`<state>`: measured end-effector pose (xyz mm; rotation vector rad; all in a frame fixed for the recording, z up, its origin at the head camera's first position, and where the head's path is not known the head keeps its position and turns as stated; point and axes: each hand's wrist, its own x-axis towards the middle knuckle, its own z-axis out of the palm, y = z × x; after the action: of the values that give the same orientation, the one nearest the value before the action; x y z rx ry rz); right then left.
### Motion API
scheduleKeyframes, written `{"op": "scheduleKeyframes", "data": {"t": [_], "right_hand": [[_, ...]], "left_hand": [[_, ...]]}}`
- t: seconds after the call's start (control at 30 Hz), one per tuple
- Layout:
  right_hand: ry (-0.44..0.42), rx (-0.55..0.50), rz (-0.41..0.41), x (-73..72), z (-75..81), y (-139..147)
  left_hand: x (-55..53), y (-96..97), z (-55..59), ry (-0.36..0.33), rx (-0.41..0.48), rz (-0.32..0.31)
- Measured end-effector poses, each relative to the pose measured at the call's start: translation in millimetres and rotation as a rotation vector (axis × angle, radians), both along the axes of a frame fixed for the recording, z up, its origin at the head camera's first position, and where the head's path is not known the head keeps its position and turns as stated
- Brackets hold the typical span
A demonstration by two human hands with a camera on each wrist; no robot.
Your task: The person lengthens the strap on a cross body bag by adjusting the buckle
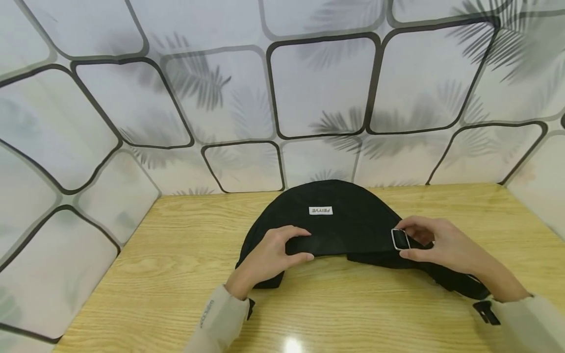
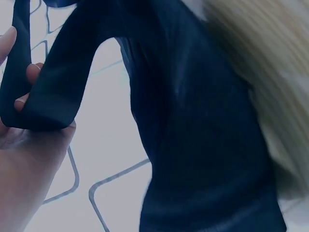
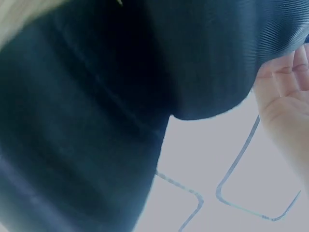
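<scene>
A black half-moon shoulder bag [image 1: 331, 228] lies on the wooden table, its curved side away from me and its small white label [image 1: 321, 211] upside down. My left hand [image 1: 273, 252] grips the bag's near straight edge, thumb below and fingers above. In the left wrist view a looped band of black fabric [image 2: 58, 92] crosses that hand's fingers. At the bag's right end my right hand [image 1: 441, 242] holds the black strap [image 1: 454, 279] beside a square metal buckle [image 1: 400, 239]. Black fabric [image 3: 207, 63] hides most of its fingers in the right wrist view.
The light wood table [image 1: 176, 245] runs back to an upright panel [image 1: 324, 88] covered with leaf-and-grid patterned cloth. Similar patterned panels stand along the left and right sides. The strap trails off below my right wrist.
</scene>
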<state>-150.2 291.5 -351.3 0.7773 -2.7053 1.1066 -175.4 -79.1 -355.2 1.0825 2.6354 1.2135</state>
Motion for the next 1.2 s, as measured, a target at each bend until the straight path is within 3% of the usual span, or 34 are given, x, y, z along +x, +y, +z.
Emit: {"op": "scheduleKeyframes", "data": {"t": [0.13, 0.43, 0.73, 1.03, 1.2], "right_hand": [[0.002, -0.013, 0.029, 1.3, -2.3, 6.2], [0.091, 0.002, 0.124, 1.4, -11.7, 12.7], [0.140, 0.072, 0.097, 2.0, -17.8, 28.4], [0.210, 0.076, 0.087, 1.7, -25.1, 47.9], [0.191, 0.082, 0.044, 4.9, -28.3, 57.6]], "left_hand": [[-0.1, -3.2, -0.3, -0.014, -0.009, -0.003], [1.1, -9.2, -2.0, -0.030, -0.031, -0.028], [1.9, -16.6, -2.7, -0.065, -0.061, -0.025], [-0.6, -27.6, -6.3, -0.015, -0.093, -0.014], [-2.2, -33.5, -7.9, -0.004, -0.139, -0.003]]}}
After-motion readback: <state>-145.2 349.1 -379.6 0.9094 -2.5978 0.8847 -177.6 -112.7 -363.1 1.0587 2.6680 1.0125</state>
